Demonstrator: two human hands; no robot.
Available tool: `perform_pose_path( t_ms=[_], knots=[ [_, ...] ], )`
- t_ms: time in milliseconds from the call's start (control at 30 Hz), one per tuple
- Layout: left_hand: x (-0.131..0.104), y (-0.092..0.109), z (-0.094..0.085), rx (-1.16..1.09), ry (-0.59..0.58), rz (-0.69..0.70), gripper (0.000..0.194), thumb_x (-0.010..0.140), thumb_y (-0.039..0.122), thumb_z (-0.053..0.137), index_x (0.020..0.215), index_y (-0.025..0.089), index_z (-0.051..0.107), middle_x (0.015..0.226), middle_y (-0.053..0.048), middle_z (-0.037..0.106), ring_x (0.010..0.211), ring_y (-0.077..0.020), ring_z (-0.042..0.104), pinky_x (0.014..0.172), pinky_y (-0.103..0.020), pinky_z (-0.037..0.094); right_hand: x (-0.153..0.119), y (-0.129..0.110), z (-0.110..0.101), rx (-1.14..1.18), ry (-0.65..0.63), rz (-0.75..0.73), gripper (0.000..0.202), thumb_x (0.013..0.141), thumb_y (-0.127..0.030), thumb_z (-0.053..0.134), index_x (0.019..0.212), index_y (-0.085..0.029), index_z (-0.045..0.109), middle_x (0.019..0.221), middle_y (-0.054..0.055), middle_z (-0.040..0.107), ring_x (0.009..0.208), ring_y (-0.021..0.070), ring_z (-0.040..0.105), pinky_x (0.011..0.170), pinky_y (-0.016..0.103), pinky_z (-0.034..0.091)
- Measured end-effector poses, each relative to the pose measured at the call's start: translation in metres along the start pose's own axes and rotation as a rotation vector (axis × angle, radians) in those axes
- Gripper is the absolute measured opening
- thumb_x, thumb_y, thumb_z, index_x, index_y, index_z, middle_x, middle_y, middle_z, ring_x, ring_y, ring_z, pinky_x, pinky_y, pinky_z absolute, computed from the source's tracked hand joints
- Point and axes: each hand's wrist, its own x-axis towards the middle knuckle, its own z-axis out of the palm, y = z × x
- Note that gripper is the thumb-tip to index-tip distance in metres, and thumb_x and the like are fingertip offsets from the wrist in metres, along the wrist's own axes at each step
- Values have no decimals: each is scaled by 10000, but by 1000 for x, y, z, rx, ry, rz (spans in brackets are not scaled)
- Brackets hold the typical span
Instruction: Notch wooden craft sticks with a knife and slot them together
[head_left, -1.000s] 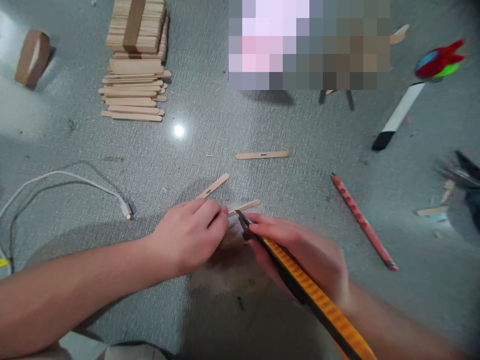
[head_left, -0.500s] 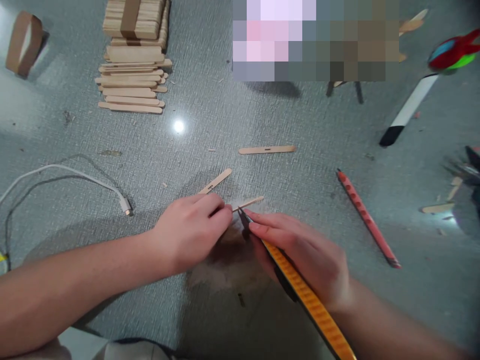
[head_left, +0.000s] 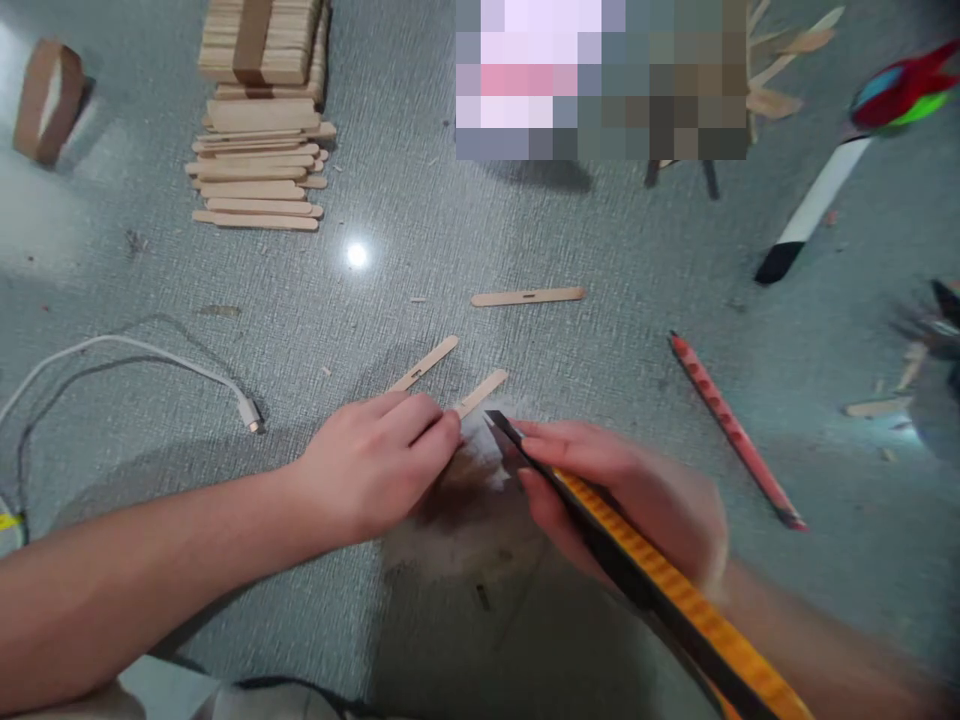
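Observation:
My left hand (head_left: 386,455) is closed on a popsicle stick (head_left: 484,390), whose free end sticks out to the right past the fingertips. A second popsicle stick (head_left: 427,363) with a small slot cut in it pokes out beyond the knuckles; its lower end is hidden by the hand. My right hand (head_left: 622,490) grips a yellow and black utility knife (head_left: 660,580). The knife's dark blade tip is just below and right of the held stick, apart from it. Farther up lies another slotted popsicle stick (head_left: 528,297), flat on the table.
A banded bundle of popsicle sticks (head_left: 285,45) and a loose pile (head_left: 259,170) lie at upper left. A white cable (head_left: 150,345) and brown paper band (head_left: 49,100) are at left. On the right are a red pencil (head_left: 735,430) and a white marker-like pen (head_left: 821,200).
The knife has drawn back from the stick, down and to the right. The stick in my left hand has turned, showing its broad face and tilting more steeply.

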Motion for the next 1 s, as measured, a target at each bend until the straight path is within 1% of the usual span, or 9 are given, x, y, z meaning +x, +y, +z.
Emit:
perform_pose_path(
  t_ms=[133,200,267,433,533,667,767,933,1000],
  knots=[
    [8,-8,-5,-74,108,82,104,953,210,582,930,148,663,745,-13,660,643,-135,575,592,-261,479,-6,4,-4,8,67,142,246,848,-170,666,1078,-253,646,968,42,785,840,215,772,732,320,645],
    [14,-15,-6,-8,82,87,183,955,202,590,1119,157,657,1050,-82,715,932,-208,653,788,-330,538,-10,5,-5,37,83,223,228,855,-199,680,1074,-259,657,974,39,783,831,212,768,730,330,636],
    [19,-21,-6,22,-12,120,301,986,200,545,1281,193,603,1383,-122,603,1262,-290,560,975,-433,511,-13,5,-6,62,105,286,216,858,-215,691,1066,-266,663,962,32,782,807,207,764,719,335,626],
    [22,-25,-4,-100,-117,173,270,1035,196,442,1205,111,634,1464,-134,540,1426,-281,424,1141,-429,434,-11,2,-11,81,209,391,166,863,-266,695,1028,-278,677,912,28,780,736,206,755,657,340,615],
    [21,-23,-4,-98,-85,148,202,1016,183,483,1012,117,674,1275,-134,649,1307,-252,528,1092,-397,467,-8,0,-14,84,234,434,135,864,-282,690,999,-281,681,889,30,775,738,213,754,638,343,617],
    [19,-18,-4,24,50,97,139,969,213,584,860,177,662,906,-28,706,938,-178,643,897,-358,500,-11,3,-14,12,199,398,146,864,-289,684,1010,-274,675,923,43,781,771,230,760,667,365,625],
    [16,-13,-9,87,123,85,132,942,251,637,830,184,659,851,-13,718,852,-173,656,811,-352,489,-14,7,-12,10,121,263,204,863,-253,662,1066,-262,656,959,51,784,816,236,770,701,367,640],
    [8,-2,-15,64,40,146,135,972,131,540,990,110,672,902,-67,741,790,-179,681,710,-326,523,-12,1,-8,17,82,78,286,811,-108,662,1072,-224,641,943,51,786,853,209,777,761,293,649],
    [5,5,-13,-6,59,74,110,968,109,553,943,91,659,829,-60,729,713,-159,668,670,-301,527,-10,-4,-8,35,48,59,297,810,-93,659,1082,-213,642,962,59,784,863,203,777,790,272,653]
  ],
)
